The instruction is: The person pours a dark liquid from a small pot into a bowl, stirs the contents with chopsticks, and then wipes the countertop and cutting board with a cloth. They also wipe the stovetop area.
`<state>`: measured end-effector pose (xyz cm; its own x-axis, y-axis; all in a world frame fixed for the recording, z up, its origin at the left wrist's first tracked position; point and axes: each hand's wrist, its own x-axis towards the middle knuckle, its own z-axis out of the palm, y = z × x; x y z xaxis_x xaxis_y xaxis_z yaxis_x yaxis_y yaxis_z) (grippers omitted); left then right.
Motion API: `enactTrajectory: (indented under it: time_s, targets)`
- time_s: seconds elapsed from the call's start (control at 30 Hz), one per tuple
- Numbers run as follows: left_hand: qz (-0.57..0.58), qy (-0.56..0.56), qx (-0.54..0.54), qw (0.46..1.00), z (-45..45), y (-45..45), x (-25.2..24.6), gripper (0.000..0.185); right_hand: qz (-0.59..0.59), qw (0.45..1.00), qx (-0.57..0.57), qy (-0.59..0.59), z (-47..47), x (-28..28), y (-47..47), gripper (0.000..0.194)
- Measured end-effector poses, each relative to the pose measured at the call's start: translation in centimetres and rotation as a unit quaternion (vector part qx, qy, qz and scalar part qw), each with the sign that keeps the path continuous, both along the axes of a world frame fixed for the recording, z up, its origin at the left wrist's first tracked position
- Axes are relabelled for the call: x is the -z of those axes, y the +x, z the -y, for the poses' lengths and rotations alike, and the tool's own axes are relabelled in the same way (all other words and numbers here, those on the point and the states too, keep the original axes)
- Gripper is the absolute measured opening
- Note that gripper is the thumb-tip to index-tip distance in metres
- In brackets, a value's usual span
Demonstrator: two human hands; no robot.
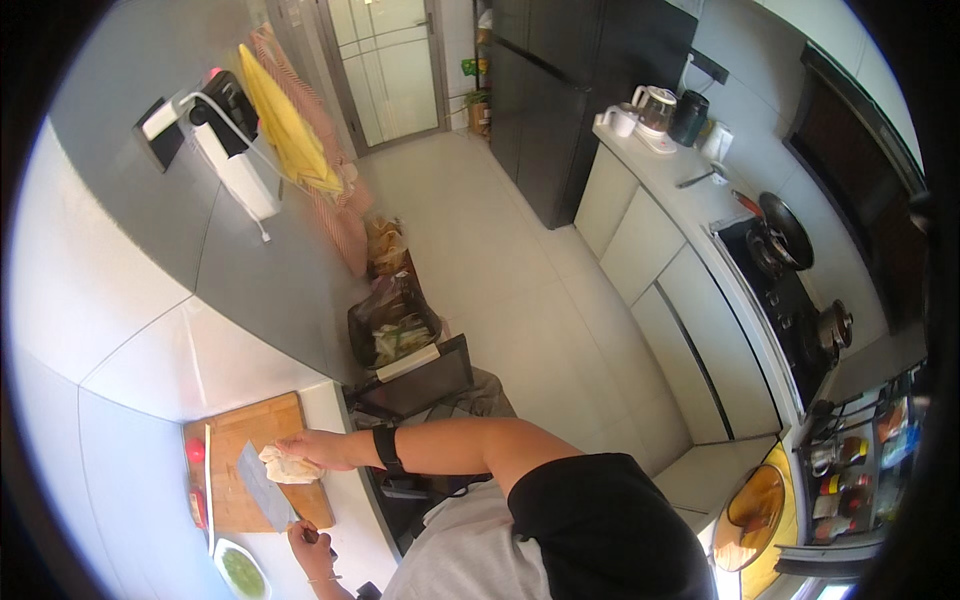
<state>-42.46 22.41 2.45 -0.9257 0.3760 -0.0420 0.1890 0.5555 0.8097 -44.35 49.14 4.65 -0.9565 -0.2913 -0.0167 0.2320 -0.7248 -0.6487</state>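
Note:
A crumpled cream cloth (pixel 291 465) is bunched in my left or upper hand (pixel 319 448), over a wooden cutting board (pixel 217 427). My other hand (pixel 311 546), lower in the view, grips the dark handle of a cleaver (pixel 266 487). The cleaver's broad metal blade lies across the board area, and the cloth is beside or against its edge; contact cannot be told for sure. Near the wall, a red round item (pixel 195 450) and a second red item (pixel 198 508) are beside a long pale stick (pixel 209 480). A white dish (pixel 241 570) holds chopped greens.
A lined waste bin (pixel 405 337) stands on the floor past the counter's end. Across the room, a frying pan (pixel 786 231) and a pot (pixel 832 328) sit on the gas stove (pixel 780 307). A yellow cloth (pixel 285 120) hangs from the wall.

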Motion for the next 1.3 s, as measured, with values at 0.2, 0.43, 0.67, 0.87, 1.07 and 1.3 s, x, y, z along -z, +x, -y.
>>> enactTrajectory:
  time_s: [0.2, 0.43, 0.67, 0.87, 1.07, 1.3]
  targets:
    - [-0.017, -0.062, -0.055, 0.996, 0.7, 0.3, 0.3, 0.020, -0.049, 0.991, -0.042, 0.120, 2.8, 1.2, -2.7, 0.036]
    - [0.003, -0.098, -0.084, 0.992, 0.8, -0.1, -1.4, 0.021, 0.035, 0.986, -0.034, 0.161, 3.2, 2.6, -7.2, 0.034]
    - [0.019, -0.076, -0.142, 0.987, 1.1, 1.3, 0.6, 0.017, -0.014, 0.950, -0.173, 0.258, 7.6, 3.9, -10.0, 0.034]
    - [0.062, -0.097, -0.154, 0.981, 0.4, 0.8, 0.9, 0.015, -0.304, 0.843, -0.192, 0.401, 12.6, 6.4, -10.4, 0.032]
    - [0.075, -0.134, -0.149, 0.977, 0.6, 0.4, -0.3, 0.017, -0.481, 0.721, -0.133, 0.480, 14.7, 7.4, -11.5, 0.031]
    - [0.062, -0.196, -0.160, 0.966, 1.0, 1.3, 1.3, 0.019, -0.505, 0.694, -0.080, 0.506, 15.4, 9.9, -15.4, 0.027]
